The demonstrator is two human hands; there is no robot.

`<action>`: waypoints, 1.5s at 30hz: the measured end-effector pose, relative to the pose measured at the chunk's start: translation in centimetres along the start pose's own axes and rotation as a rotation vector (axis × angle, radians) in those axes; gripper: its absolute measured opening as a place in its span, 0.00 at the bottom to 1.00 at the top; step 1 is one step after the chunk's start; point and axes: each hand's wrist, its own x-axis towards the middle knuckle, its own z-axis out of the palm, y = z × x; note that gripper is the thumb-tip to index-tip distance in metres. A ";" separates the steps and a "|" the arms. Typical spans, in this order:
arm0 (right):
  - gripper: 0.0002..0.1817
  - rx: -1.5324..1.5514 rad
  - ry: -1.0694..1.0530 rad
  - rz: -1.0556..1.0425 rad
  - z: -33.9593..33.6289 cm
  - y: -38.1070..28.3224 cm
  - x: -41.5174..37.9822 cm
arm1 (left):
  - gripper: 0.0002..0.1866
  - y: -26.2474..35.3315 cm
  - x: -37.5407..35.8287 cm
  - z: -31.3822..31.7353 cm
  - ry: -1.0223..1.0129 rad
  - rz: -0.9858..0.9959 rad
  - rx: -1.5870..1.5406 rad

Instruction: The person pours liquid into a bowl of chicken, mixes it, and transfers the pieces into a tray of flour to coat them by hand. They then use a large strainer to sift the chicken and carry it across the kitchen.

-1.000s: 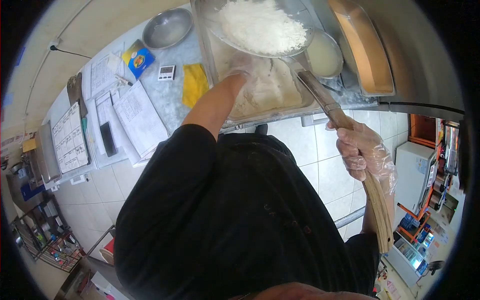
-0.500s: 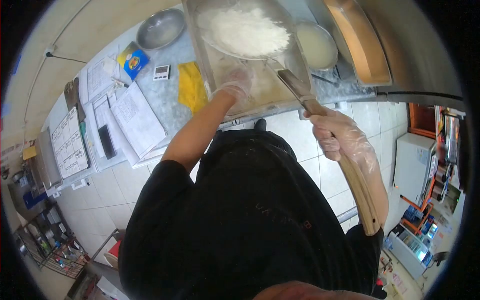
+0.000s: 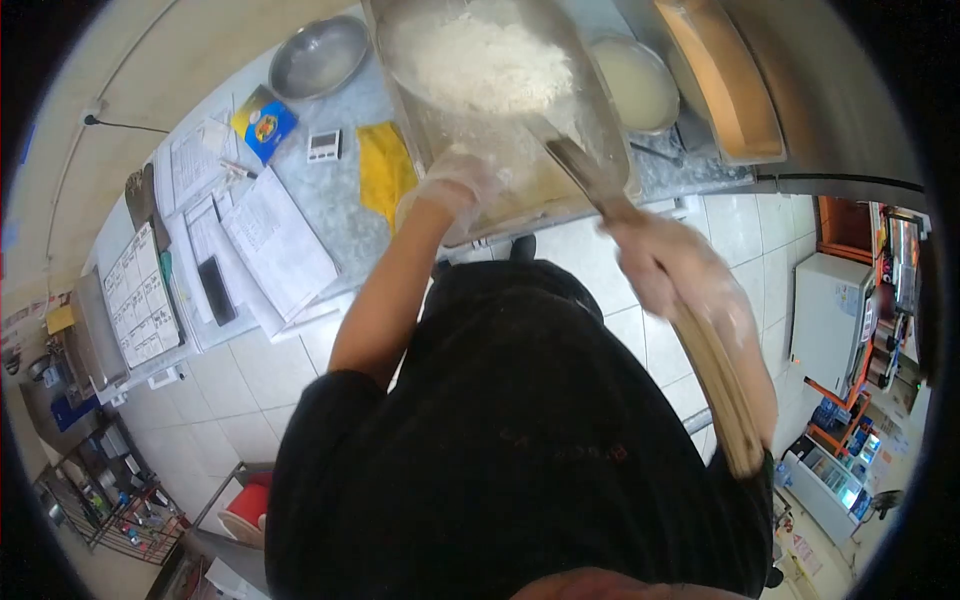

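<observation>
My right hand [image 3: 682,268], in a clear plastic glove, is wrapped round the long wooden handle of a strainer [image 3: 715,385]. A flat metal strip runs from that handle to the wide round head, which lies over the metal tray [image 3: 612,125]. White floury material [image 3: 495,68] is heaped on the head and hides most of it. My left hand [image 3: 468,182], also gloved, is over the tray's near left part, close to the strainer's rim. Its fingers are blurred, and I cannot make out anything held in them.
A bowl of pale liquid [image 3: 635,88] stands right of the tray. To the left are a yellow cloth [image 3: 384,172], a small timer [image 3: 324,146], a steel bowl [image 3: 320,58], a blue and yellow packet [image 3: 265,122], papers [image 3: 275,235] and a phone [image 3: 215,290].
My left hand has shifted slightly left. My right hand and the strainer's handle have moved a little and are now blurred by motion. The floury heap looks rougher.
</observation>
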 end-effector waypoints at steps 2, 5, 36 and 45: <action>0.19 0.211 0.023 0.022 1.5 -0.7 0.1 | 0.27 0.5 0.5 -2.3 -0.226 0.057 0.002; 0.17 0.233 -0.053 0.066 0.5 -0.8 -3.5 | 0.26 0.7 -0.8 -1.6 -0.032 -0.027 -0.067; 0.11 0.193 0.054 0.067 1.8 -0.9 -4.1 | 0.26 0.0 2.0 -14.2 0.176 -0.188 -0.430; 0.21 0.371 -0.050 0.075 3.3 -0.3 -2.1 | 0.53 -0.7 10.0 -7.5 0.155 -0.057 0.509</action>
